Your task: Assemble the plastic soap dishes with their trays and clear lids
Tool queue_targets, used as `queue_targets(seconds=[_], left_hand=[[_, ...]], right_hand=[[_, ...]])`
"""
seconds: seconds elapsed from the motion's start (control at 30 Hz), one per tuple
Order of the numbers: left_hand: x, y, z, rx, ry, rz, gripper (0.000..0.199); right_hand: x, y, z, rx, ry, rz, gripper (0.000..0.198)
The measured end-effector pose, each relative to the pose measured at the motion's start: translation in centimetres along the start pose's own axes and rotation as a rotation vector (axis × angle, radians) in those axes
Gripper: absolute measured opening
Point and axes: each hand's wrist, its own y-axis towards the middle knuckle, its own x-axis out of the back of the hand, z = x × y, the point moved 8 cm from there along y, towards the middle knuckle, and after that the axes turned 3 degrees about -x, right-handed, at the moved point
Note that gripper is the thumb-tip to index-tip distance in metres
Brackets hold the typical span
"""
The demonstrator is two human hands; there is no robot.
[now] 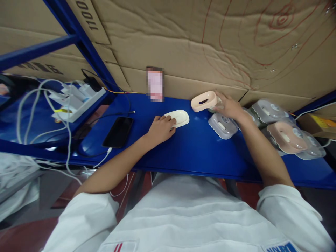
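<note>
My left hand (pixel 163 127) has its fingers curled over the near end of a cream oval soap dish part (pixel 181 118), lying on the blue shelf. At the back, my right hand (pixel 229 105) grips the right end of a peach oval soap box part (pixel 201 102) with a dark slot in its middle. Something translucent shows below those fingers; I cannot make out what. Just in front of the right hand sits a grey soap box with a clear lid (pixel 223 125). More lidded boxes, one of them peach (pixel 287 137), lie beyond my right forearm.
A black phone (pixel 118 132) with a white cable lies at the left. Another phone (pixel 156 84), blurred out, leans on the cardboard wall (pixel 178 45). A white power strip (pixel 81 105) with plugs and looping cables stands left of the blue frame post (pixel 91 45).
</note>
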Motion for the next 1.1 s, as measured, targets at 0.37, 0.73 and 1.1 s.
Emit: queue_targets(seconds=[0.37, 0.73, 1.1], left_hand=[[0.6, -0.2, 1.0, 0.138, -0.089, -0.076, 0.074], [-0.4, -0.4, 0.2, 0.091, -0.05, -0.045, 0.067], [0.0, -0.4, -0.7, 0.081, -0.014, 0.019, 0.062]], right_hand=[[1.4, -1.6, 7.0, 0.221, 0.213, 0.005, 0.07], [-0.7, -10.7, 4.1, -0.089, -0.086, -0.002, 0.07], [-3.0, -4.9, 1.4, -0.235, -0.258, -0.011, 0.076]])
